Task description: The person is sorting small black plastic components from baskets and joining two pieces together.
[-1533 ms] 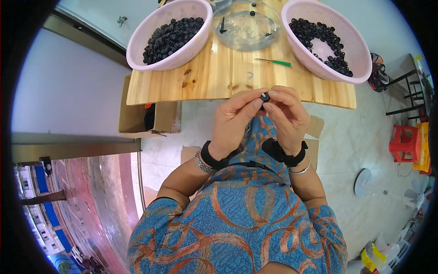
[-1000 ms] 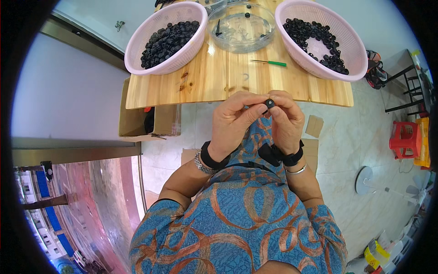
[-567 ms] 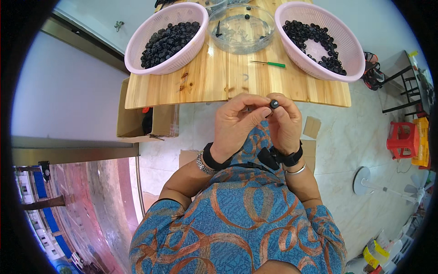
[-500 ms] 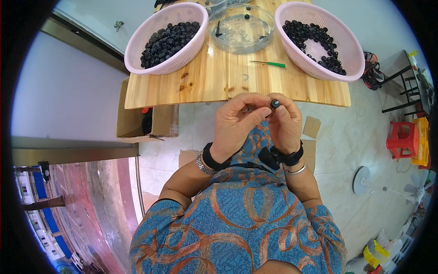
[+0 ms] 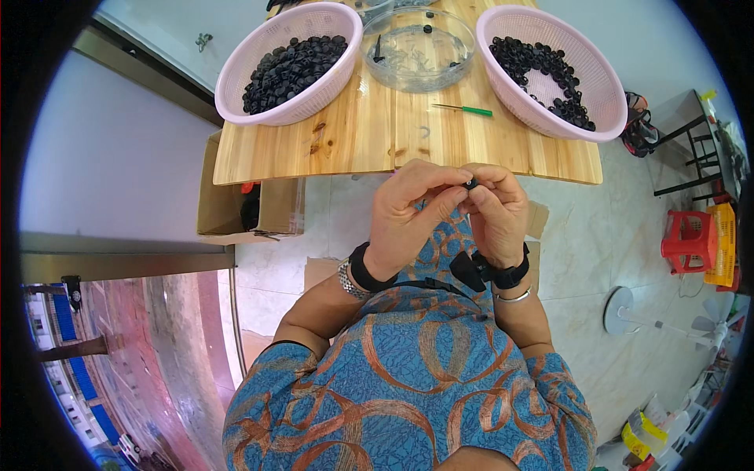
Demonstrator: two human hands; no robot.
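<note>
A small round black part [image 5: 470, 184] is pinched between the fingertips of both hands, just off the table's near edge. My left hand [image 5: 412, 206] is closed on its left side, thumb and forefinger meeting at the part. From the right, my right hand [image 5: 499, 210] grips the same piece with bent fingers. Most of the part is covered by fingertips. A pink basket [image 5: 228, 98] heaped with small black parts [image 5: 294, 74] stands at the table's far left. Another pink basket [image 5: 605, 102] at the right holds a looser ring of black parts [image 5: 561, 78].
Between the baskets sits a clear round tray [image 5: 420, 82] with small clear pieces and a few black ones. A green-handled screwdriver [image 5: 475, 111] lies on the wooden table [image 5: 353, 149]. Below the table's left edge is a cardboard box [image 5: 212, 212]. A red stool [image 5: 687, 242] stands right.
My right hand has shifted slightly right and its fingers have curled more around the black part. The part has turned a little and shows less between the fingertips.
</note>
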